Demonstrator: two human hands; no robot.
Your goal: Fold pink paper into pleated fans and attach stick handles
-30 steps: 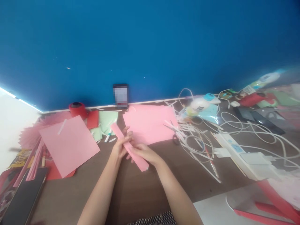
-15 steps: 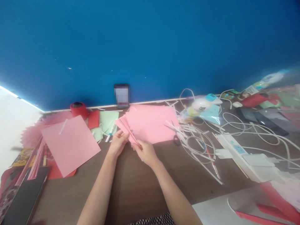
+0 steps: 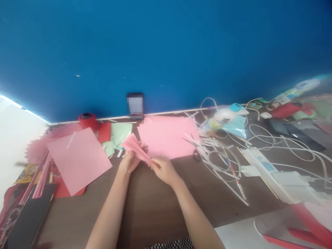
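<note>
A strip of pleated pink paper [image 3: 137, 146] is held above the table between both hands, its folds fanning wider at the upper left end. My left hand [image 3: 132, 160] is closed around its underside, with fingertips showing behind the far edge. At the lower right end, my right hand [image 3: 164, 169] pinches the gathered folds. Flat pink sheets [image 3: 168, 138] lie just beyond the hands. A marker with a blue band [image 3: 120, 152] rests close to my left hand, partly covered by the pleated paper.
Scissors [image 3: 196, 155] lie at the sheets' right edge beside tangled white strips [image 3: 220, 162]. A power strip [image 3: 267, 169] with plugs sits farther right. To the left are a loose pink sheet [image 3: 80, 160], a red tape roll [image 3: 87, 121] and a dark phone [image 3: 31, 214]. A screen [image 3: 135, 106] leans on the wall.
The pleated paper has tilted flatter, and its upper end has swung left and down. My left hand has shifted under it, while my right hand keeps its pinch.
</note>
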